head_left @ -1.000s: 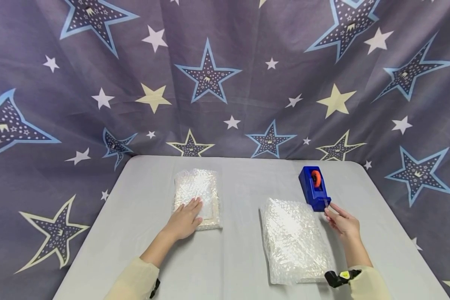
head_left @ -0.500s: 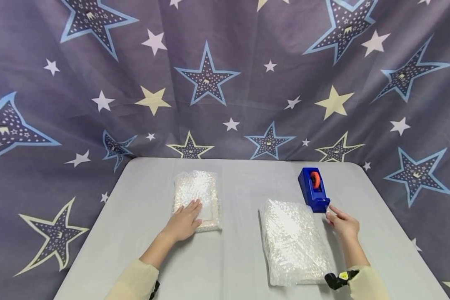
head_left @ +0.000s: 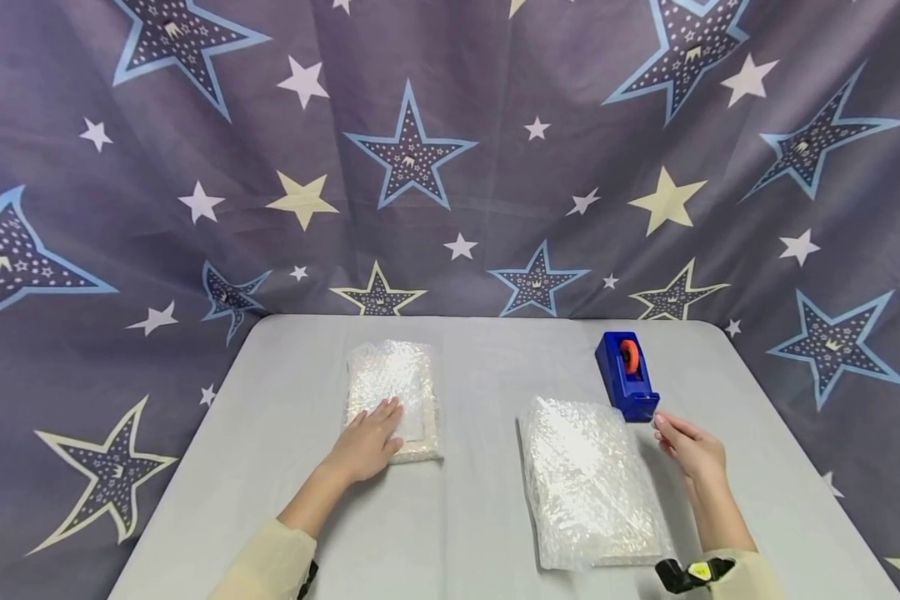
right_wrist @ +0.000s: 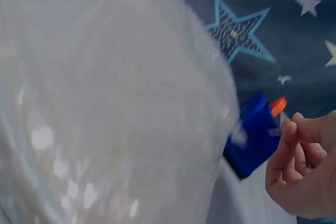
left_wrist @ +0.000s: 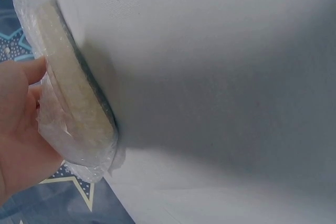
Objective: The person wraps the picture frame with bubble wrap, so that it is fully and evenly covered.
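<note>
My left hand [head_left: 365,442] rests with straight fingers on a small flat parcel in bubble wrap [head_left: 393,367], left of the table's middle. The left wrist view shows the thumb at this parcel's thick, pale edge [left_wrist: 79,77]. On the right, my right hand [head_left: 692,454] pinches thumb and forefinger together just in front of a blue tape dispenser [head_left: 621,383] with an orange core [head_left: 629,357]. The clear tape between those fingertips is barely visible. Nearer to me lies a larger bubble-wrapped parcel [head_left: 592,492], left of the right hand; it fills much of the right wrist view.
The pale grey table [head_left: 487,358] has rounded far corners. A dark curtain [head_left: 495,192] printed with stars hangs right behind it and along both sides. A gap of bare tabletop separates the two parcels.
My right hand has drawn slightly away from the dispenser, toward me and to the right, its fingertips still pinched. The left hand has stayed on the small parcel.
</note>
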Demonstrator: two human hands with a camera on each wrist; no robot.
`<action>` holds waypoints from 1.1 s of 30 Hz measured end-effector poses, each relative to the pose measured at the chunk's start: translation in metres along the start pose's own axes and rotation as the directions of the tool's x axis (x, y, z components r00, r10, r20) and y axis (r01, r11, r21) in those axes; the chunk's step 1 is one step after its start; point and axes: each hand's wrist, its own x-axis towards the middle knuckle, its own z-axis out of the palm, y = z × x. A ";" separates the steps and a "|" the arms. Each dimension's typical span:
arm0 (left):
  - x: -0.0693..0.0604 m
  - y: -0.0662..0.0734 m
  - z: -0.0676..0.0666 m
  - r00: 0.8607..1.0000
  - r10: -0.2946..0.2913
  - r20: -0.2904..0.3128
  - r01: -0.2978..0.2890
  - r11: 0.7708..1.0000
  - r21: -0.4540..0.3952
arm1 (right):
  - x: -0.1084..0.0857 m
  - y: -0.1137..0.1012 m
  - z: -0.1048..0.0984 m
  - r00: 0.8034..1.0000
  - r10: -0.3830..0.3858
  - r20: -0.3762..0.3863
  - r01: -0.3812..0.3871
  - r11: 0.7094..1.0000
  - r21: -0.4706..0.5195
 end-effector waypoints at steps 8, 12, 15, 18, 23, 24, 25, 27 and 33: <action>-0.001 -0.001 -0.001 1.000 0.000 -0.003 0.000 1.000 0.006 | -0.011 -0.016 0.028 0.922 -0.218 0.320 0.168 0.970 0.177; 0.000 -0.001 -0.001 1.000 0.001 -0.005 -0.001 1.000 0.009 | -0.012 -0.013 0.050 0.846 -0.341 0.410 0.274 0.937 0.215; -0.001 -0.001 -0.001 1.000 0.001 -0.002 -0.001 1.000 0.002 | -0.014 -0.012 0.066 0.813 -0.367 0.453 0.305 0.930 0.206; -0.001 0.000 -0.001 1.000 -0.001 -0.011 0.001 1.000 -0.003 | -0.017 -0.012 0.084 0.799 -0.342 0.494 0.307 0.939 0.154; -0.002 0.001 -0.002 1.000 0.000 -0.022 0.000 1.000 -0.001 | -0.023 -0.014 0.114 0.809 -0.289 0.512 0.312 0.949 0.042; -0.003 0.001 -0.001 1.000 0.001 -0.024 -0.001 1.000 0.000 | -0.024 -0.013 0.120 0.810 -0.284 0.514 0.319 0.948 0.021; -0.003 0.001 -0.001 1.000 0.001 -0.023 0.000 1.000 0.001 | -0.025 -0.013 0.125 0.811 -0.283 0.511 0.324 0.946 0.009; -0.003 0.002 -0.001 1.000 -0.003 -0.019 0.003 1.000 -0.004 | -0.026 -0.012 0.136 0.811 -0.283 0.512 0.337 0.941 -0.012; -0.004 0.003 -0.002 0.999 0.013 -0.040 -0.014 1.000 -0.013 | -0.029 -0.004 0.168 0.808 -0.276 0.521 0.366 0.927 -0.076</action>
